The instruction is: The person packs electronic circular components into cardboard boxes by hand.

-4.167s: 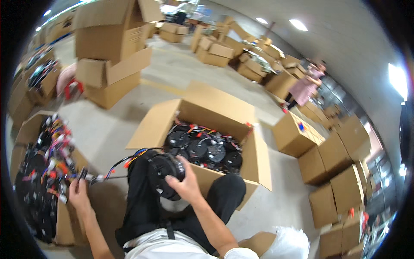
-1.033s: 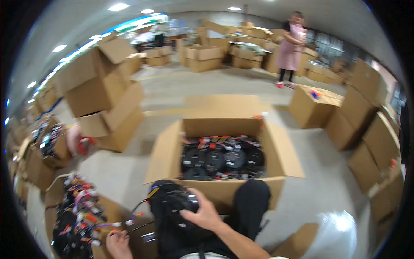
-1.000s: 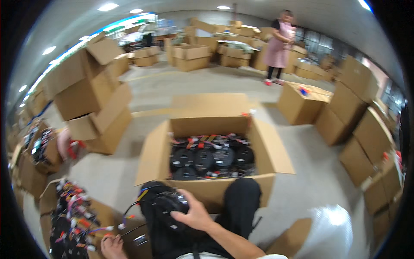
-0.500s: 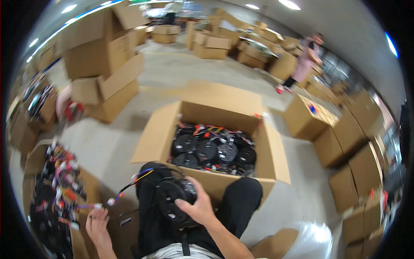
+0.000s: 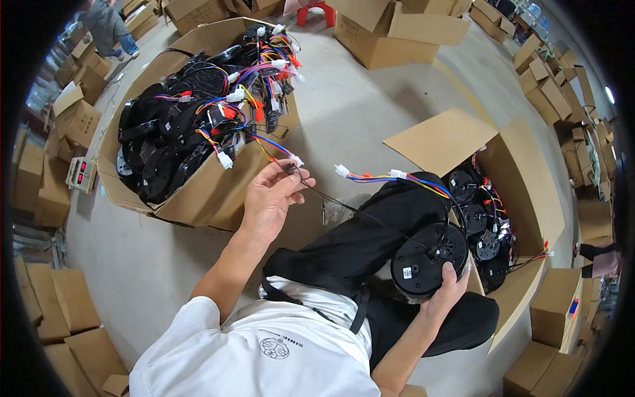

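Note:
My right hand (image 5: 444, 291) grips the rim of a round black plastic unit (image 5: 420, 261) over my lap, thumb on its face. The unit has a vent pattern and a small white label. From it a bundle of coloured wires (image 5: 417, 180) with white connectors lies across my knee. A thin black cable (image 5: 354, 210) stretches from the unit's face to my left hand (image 5: 272, 192), whose fingertips pinch its end. Just behind these fingertips, a white connector on blue wires (image 5: 296, 159) hangs from the left carton (image 5: 192, 210), which is heaped with similar black units (image 5: 161, 173).
An open carton (image 5: 529, 192) with more black round units stands right beside my knee. Stacked cartons (image 5: 390, 43), a red stool (image 5: 316, 13) and a small device with a red display (image 5: 81, 173) stand around. Another person (image 5: 109, 30) is at the far left.
My view has swung left and down. The round unit now lies tilted with its face up in my right hand. My left hand, earlier at a white connector, now pinches the black cable.

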The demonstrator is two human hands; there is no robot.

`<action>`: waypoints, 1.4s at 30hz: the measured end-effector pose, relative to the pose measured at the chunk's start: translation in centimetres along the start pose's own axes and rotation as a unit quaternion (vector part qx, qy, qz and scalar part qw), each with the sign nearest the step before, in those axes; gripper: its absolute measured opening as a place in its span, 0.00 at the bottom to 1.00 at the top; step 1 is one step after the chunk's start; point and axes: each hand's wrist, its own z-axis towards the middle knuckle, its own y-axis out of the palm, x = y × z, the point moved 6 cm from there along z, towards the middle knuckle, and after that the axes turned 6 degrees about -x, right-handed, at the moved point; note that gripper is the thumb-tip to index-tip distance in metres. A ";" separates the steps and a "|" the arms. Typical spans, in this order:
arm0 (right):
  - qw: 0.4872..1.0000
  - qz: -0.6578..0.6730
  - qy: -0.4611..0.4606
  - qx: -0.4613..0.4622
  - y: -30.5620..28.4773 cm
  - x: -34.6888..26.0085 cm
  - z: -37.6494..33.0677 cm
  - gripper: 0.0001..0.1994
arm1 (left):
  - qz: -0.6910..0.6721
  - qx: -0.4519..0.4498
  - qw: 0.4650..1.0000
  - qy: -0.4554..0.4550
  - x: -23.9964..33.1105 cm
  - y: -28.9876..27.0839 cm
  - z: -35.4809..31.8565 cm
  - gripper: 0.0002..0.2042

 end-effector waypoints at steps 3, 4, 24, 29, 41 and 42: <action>1.000 -0.020 -0.014 0.010 -0.4 0.4 0.0 0.32 | -0.012 -0.016 1.000 0.000 -0.2 -0.2 -0.4 0.13; 1.000 -0.018 -0.016 0.007 -0.4 0.6 -0.2 0.32 | -0.012 -0.015 1.000 0.004 -0.1 -0.4 -0.5 0.13; 0.996 -0.079 -0.028 0.027 -1.3 -0.5 -1.1 0.37 | 0.031 0.170 0.978 0.116 4.3 -2.5 3.5 0.18; 0.998 -0.054 -0.030 0.008 -0.4 -0.7 -1.2 0.37 | -0.178 0.072 0.974 0.119 3.6 -5.4 5.1 0.23; 0.986 -0.001 -0.134 -0.104 5.2 -8.8 0.5 0.38 | -0.057 0.001 0.987 0.151 15.1 6.0 3.6 0.17; 0.984 -0.027 -0.158 -0.074 4.2 -8.4 1.2 0.36 | -0.051 -0.017 0.992 0.111 12.8 6.0 5.0 0.17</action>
